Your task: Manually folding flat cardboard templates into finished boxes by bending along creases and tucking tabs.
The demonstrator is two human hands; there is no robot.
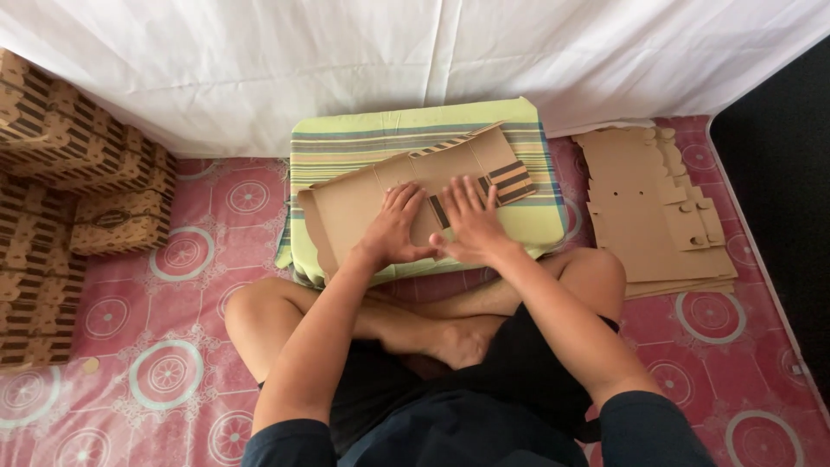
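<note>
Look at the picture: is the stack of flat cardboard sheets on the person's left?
No, the stack of flat cardboard sheets lies on the person's right, beside the right knee.

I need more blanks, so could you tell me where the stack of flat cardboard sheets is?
In the head view, the stack of flat cardboard sheets lies on the pink mat, right of the striped cushion.
</note>
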